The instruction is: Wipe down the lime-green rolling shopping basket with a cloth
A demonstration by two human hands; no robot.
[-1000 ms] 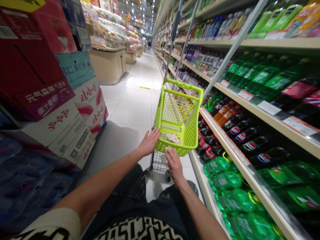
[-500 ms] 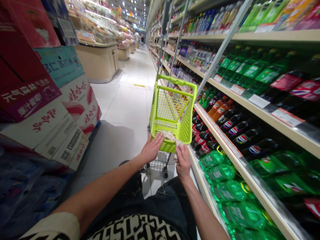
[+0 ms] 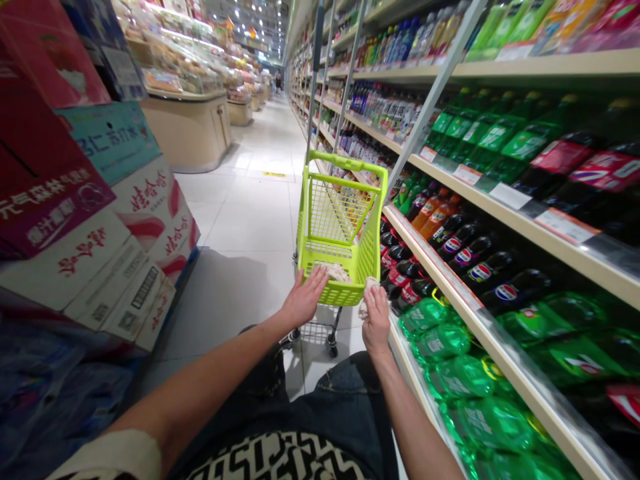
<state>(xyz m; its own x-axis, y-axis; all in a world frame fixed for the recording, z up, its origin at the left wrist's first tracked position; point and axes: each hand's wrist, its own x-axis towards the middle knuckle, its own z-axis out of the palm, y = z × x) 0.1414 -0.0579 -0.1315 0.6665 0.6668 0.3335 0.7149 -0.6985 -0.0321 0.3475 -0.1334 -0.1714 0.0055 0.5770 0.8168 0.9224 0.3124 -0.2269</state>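
A small lime-green shopping cart [image 3: 365,257] stands in the aisle just ahead of me, close to the drinks shelf. My left hand [image 3: 304,298] rests on the near left rim of its basket with the fingers laid over the edge. My right hand [image 3: 376,316] is at the near right corner, closed on a crumpled whitish cloth [image 3: 367,298]. Another pale crumpled piece [image 3: 336,271] lies inside the basket near the rim.
Shelves of soda bottles [image 3: 480,267] run along the right, with green bottles [image 3: 465,380] on the lowest level. Stacked cardboard cartons [image 3: 100,227] line the left. A tiled aisle floor [image 3: 250,220] leads ahead past a beige display counter [image 3: 190,130].
The cart has shifted slightly left and nearer. My right hand moved from the basket's near edge to its right corner, drawing the cloth out over the rim. My left hand stayed on the rim.
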